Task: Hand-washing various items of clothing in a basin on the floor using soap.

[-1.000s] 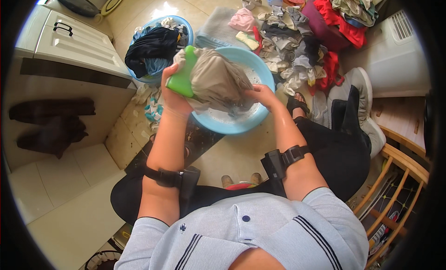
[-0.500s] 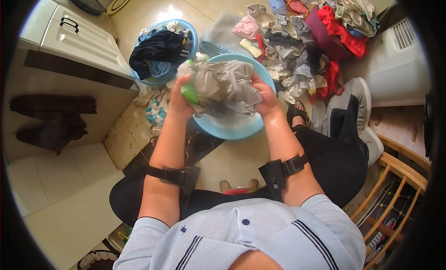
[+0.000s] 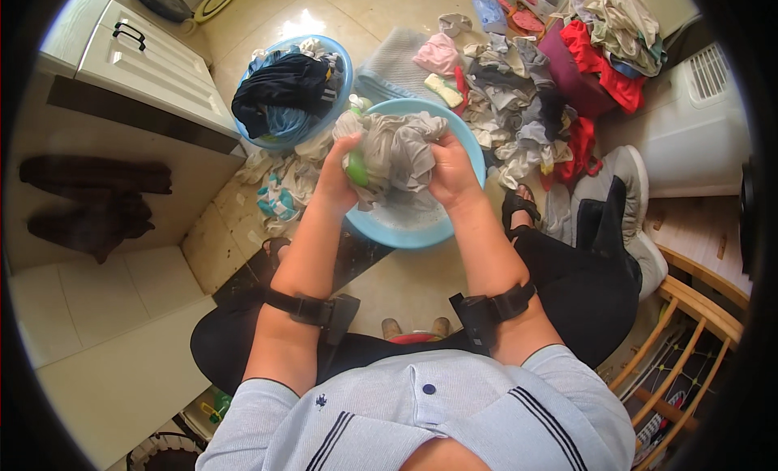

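Over a light blue basin (image 3: 472, 139), both my hands hold a bunched, wet-looking grey garment (image 3: 403, 147). My left hand (image 3: 337, 175) is closed on its left side, the thumb on top. Against that hand sits a smooth, bright green rounded object (image 3: 355, 169); cloth and fingers cover part of it, and its kind is unclear. My right hand (image 3: 455, 171) grips the garment's right side with curled fingers. Below the cloth, whitish sudsy water (image 3: 405, 221) shows in the basin.
Behind to the left stands another blue basin (image 3: 344, 82) heaped with dark and blue clothes. A pile of mixed laundry (image 3: 506, 98) covers the floor at right, near a maroon container (image 3: 567, 70) topped with clothes. White cabinets (image 3: 154, 62) line the left; a wooden rack (image 3: 689, 333) stands right.
My hands have drawn closer together, squeezing the garment into a tighter bunch. The left hand has shifted right, along with the green object; the right hand has moved slightly left.
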A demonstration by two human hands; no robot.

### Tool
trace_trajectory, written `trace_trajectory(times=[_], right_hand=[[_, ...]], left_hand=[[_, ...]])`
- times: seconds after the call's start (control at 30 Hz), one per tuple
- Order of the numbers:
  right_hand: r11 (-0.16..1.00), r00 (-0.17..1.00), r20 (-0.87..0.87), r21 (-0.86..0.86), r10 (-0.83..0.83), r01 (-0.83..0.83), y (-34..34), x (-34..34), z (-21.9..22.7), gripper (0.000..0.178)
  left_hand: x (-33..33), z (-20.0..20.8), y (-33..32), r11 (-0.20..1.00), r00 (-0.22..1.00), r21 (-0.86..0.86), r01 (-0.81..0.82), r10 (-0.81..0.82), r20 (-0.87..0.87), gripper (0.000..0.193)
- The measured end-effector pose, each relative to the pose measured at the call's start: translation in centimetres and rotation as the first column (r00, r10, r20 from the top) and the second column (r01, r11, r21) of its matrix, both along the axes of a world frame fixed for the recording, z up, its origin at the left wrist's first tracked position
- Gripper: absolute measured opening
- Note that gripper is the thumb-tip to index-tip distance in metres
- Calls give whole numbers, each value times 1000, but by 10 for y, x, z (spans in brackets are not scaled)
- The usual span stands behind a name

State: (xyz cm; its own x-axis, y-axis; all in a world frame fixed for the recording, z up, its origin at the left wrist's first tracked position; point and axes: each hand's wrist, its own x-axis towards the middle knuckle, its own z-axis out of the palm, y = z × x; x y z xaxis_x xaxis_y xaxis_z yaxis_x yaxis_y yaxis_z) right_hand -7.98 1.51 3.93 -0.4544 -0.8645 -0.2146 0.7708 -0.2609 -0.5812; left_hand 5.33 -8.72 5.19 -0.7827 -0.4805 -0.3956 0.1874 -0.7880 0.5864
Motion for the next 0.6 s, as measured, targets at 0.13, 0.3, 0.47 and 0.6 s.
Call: trace_trajectory(times=[0.13, 0.3, 0.47, 0.6], right_hand=[[998, 998, 20, -16, 57, -57, 2, -4, -4, 24], [982, 951, -245, 63, 189, -179, 9, -19, -3, 48], [986, 966, -257, -148, 40, -80, 3, 19, -19, 65], [989, 992, 120, 142, 22, -39, -5, 18, -30, 61]], left_hand=[[-1, 2, 4, 999, 999, 12, 32, -32, 10, 47], [-2, 7, 7, 999, 999, 3, 44, -44, -7, 47], [-29, 9, 44, 897, 982, -439, -55, 128, 139, 47], [-37, 2, 69, 470, 944, -876, 112, 226, 242, 48]])
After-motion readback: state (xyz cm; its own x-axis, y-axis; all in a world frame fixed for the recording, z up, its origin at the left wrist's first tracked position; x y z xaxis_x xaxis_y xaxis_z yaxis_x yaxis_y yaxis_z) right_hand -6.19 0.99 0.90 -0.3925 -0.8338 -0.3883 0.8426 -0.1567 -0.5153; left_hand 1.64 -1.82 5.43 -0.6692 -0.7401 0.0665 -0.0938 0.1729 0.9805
